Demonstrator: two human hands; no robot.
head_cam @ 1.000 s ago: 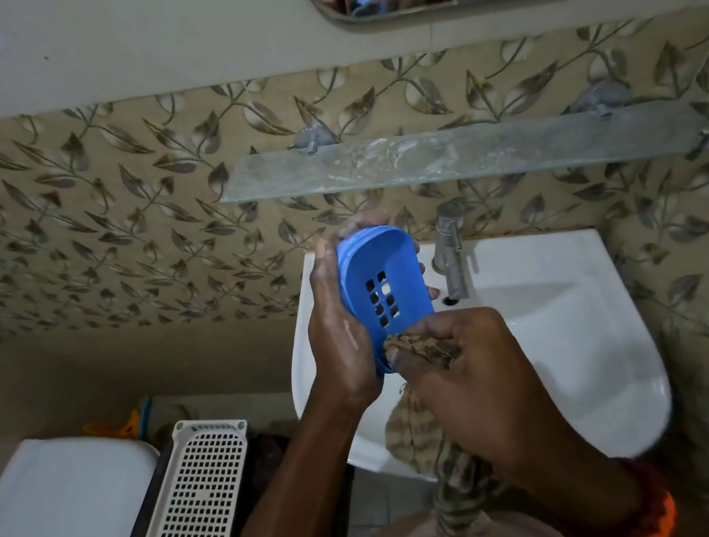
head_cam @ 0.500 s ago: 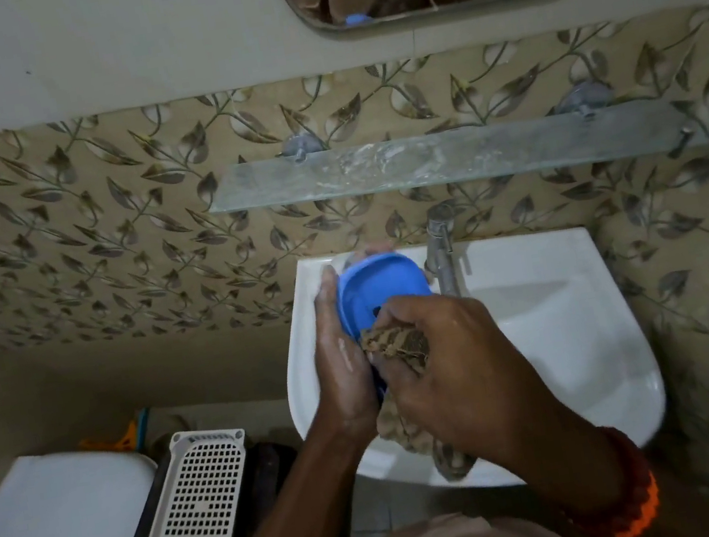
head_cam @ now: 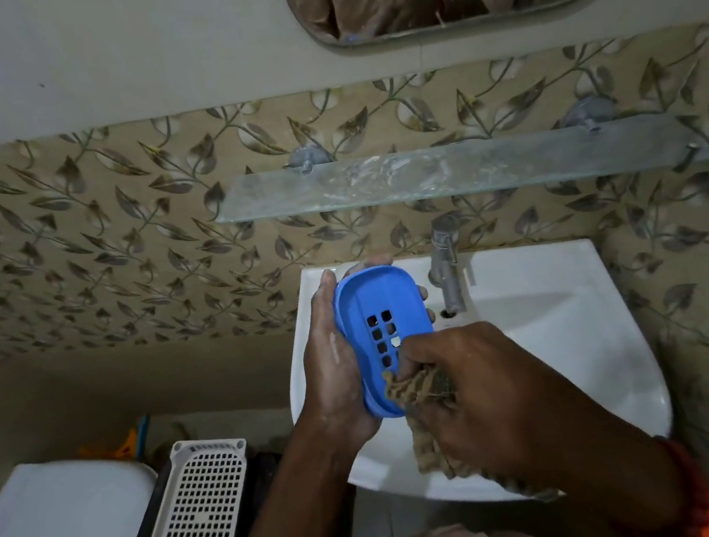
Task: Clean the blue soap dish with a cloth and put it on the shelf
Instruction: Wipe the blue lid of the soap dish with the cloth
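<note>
Item: blue soap dish (head_cam: 381,333); tilted on edge over the white sink (head_cam: 562,328), at about 11 o'clock from the frame's centre; your left hand (head_cam: 333,364) gripped it, palm along its left rim, fingertips curled round the far side.

Item: brown cloth (head_cam: 424,401); bunched in your right hand (head_cam: 469,389), which clenched it and pressed it to the dish's lower end, at 6 o'clock from the drain holes; both hands met at the dish.

Item: glass shelf (head_cam: 457,168); at 12 o'clock above the tap (head_cam: 447,263), bearing pale smears.

Risks, as judged: your left palm looked wet, so a hard rub could have slid the dish out into the sink; the trailing cloth end could have snagged the sink rim; the rising dish could have clipped the tap.
</note>
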